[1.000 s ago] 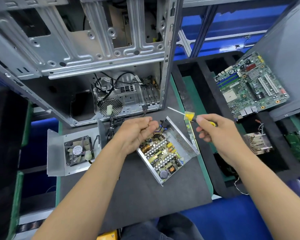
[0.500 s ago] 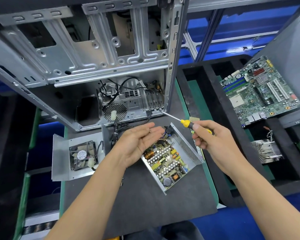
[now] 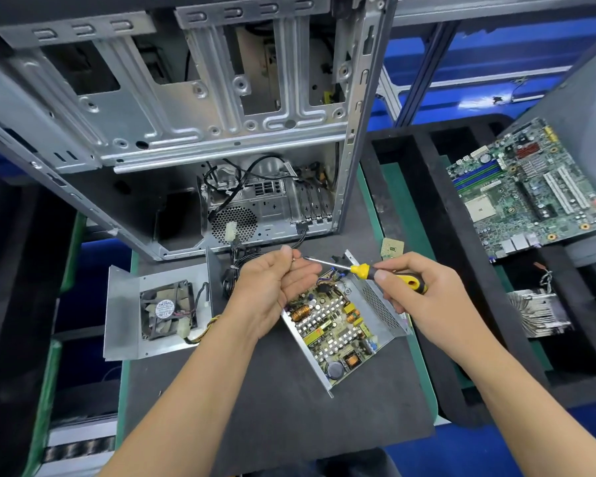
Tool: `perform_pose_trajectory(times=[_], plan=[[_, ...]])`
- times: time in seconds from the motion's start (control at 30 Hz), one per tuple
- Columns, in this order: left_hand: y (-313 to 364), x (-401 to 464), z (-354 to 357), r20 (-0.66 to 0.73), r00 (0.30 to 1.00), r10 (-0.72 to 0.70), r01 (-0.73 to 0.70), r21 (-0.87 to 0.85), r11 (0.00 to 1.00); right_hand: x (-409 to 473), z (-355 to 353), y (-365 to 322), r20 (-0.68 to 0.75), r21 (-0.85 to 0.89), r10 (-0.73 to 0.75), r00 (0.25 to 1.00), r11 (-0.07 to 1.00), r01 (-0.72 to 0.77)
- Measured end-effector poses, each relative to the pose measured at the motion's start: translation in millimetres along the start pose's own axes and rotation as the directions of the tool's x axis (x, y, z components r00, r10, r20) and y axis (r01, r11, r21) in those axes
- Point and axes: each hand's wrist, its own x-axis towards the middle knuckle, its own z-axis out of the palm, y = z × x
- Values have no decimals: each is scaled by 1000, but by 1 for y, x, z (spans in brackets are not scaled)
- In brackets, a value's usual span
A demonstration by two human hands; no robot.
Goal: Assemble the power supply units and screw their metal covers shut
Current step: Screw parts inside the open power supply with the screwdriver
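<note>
An open power supply unit lies on the dark mat, its circuit board bare inside a metal tray. Its metal cover, with a fan mounted in it, lies separately to the left. My left hand hovers palm-up over the unit's far left corner, thumb and forefinger pinched on a small screw. My right hand grips a yellow-and-black screwdriver over the unit's far edge. The screwdriver's tip points left and meets the pinched fingers.
A bare computer case stands open right behind the unit, cables hanging from it. A black foam tray to the right holds a motherboard and a heatsink. A small green card lies beside the case. The mat reaches the near edge.
My right hand has swung the screwdriver left and lowered it, bringing its tip to my left fingers. The left hand turned palm-up and pinched.
</note>
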Motion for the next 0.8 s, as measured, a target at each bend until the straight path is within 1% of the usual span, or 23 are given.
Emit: perform_pose_trajectory(times=[0.33,0.53,0.8], plan=[[-3,1,2,-1,999,37,-37,44,998,0,5,-6,-20,-118,-8,1000,993,6],[-5,1,1,3,999,53,-53,87,995,2,3,-9,6,-165,-28,1000,986,28],[-6,0,2,12,997,81,-82,162,983,4,-1,-22,32,-206,-17,999,978,23]])
